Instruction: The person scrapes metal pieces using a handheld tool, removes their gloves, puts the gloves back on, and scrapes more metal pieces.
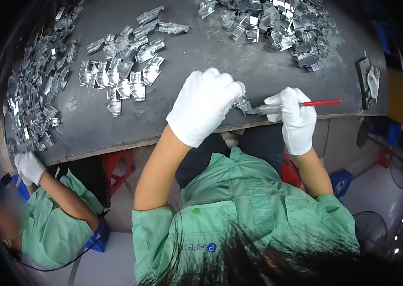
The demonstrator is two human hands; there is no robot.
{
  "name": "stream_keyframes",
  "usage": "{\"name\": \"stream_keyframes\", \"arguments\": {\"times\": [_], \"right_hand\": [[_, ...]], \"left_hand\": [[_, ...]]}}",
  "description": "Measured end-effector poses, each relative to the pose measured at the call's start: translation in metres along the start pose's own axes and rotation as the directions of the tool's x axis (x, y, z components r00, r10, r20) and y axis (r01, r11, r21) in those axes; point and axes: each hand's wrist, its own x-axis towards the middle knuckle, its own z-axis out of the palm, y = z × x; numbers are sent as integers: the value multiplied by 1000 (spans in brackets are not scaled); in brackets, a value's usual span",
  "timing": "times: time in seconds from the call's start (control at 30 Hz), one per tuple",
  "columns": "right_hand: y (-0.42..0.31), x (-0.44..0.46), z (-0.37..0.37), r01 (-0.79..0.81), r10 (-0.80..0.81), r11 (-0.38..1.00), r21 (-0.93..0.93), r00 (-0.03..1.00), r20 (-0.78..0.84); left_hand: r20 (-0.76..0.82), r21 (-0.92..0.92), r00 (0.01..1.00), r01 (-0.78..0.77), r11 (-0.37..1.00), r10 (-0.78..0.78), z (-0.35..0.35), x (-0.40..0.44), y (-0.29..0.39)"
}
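My left hand point(207, 106), in a white glove, is closed at the near edge of the dark table. Its fingertips grip a small shiny metal part point(243, 104). My right hand point(297, 117), gloved too, is wrapped around a thin tool point(323, 102) with a red handle pointing right. The tool's grey tip is close to the metal part; whether it touches cannot be made out. To the left of my left hand lies a loose group of similar metal parts point(124, 66).
A large heap of metal parts point(287, 28) lies at the far right, and another pile point(39, 81) runs along the left. A dark plate with a pale object point(372, 82) lies at the right end. A co-worker's gloved hand point(30, 168) is at the lower left edge.
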Motion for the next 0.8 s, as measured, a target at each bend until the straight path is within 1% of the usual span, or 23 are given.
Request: {"name": "stream_keyframes", "arguments": {"times": [0.03,0.07,0.1,0.17,0.2,0.23,0.27,0.3,0.33,0.37,0.43,0.47,0.5,0.6,0.63,0.67,0.7,0.73,0.77,0.8], "right_hand": [[2,1,1,-5,5,1000,-10,1000,23],[0,1,4,-38,38,999,-21,999,6],[-3,2,6,42,-39,993,-108,999,29],[-10,3,11,200,-179,940,-276,979,98],[-21,1,15,562,-440,583,-586,825,354],[-29,-4,21,762,-489,26,-647,575,656],[-12,-11,33,713,-597,-77,-697,526,605],[3,-16,42,642,-697,-175,-747,455,555],[-4,-15,42,688,-693,-107,-717,466,550],[-26,-12,29,731,-504,-87,-677,554,663],[-19,7,8,730,-614,148,-668,597,516],[-19,2,8,413,-436,756,-507,896,81],[-21,-4,9,-52,44,998,-34,978,-203],[-19,-5,-3,18,-21,1000,-26,995,-99],[-18,-4,-5,174,-181,961,-213,983,-16],[-16,-2,-7,333,-320,865,-376,942,99],[-15,0,-8,484,-426,716,-503,874,235],[-13,1,-6,624,-533,513,-589,770,352],[-12,3,-4,721,-620,275,-636,638,456],[-11,1,0,740,-631,247,-626,613,475]], "left_hand": [[-9,3,1000,-2,1000,2,1,0,0],[-20,5,1000,-1,1000,1,1,0,0],[-22,2,1000,-5,1000,5,1,0,0],[-28,-5,1000,-7,1000,7,1,1,0],[-26,-5,1000,-5,1000,5,2,0,0],[-23,-3,1000,-5,1000,5,3,0,-1],[-17,-1,1000,-10,1000,10,3,0,-1],[-13,-4,1000,-13,1000,13,2,0,0],[-17,-3,1000,-16,1000,16,2,0,0],[-24,-1,1000,-12,1000,12,1,0,0],[-16,19,1000,-8,1000,9,1,1,0],[-8,23,1000,-4,1000,4,0,1,0],[3,25,1000,-1,1000,1,0,1,0],[-4,20,1000,-4,1000,4,2,1,-1],[-7,17,1000,-7,1000,7,3,0,-1],[-16,8,1000,-10,1000,10,3,1,-1],[-25,-1,1000,-11,1000,11,3,1,-1],[-33,-7,999,-10,1000,10,3,0,-1],[-29,-16,1000,-6,1000,6,3,0,-1],[-24,-27,1000,-3,1000,3,2,-1,-2]]}}
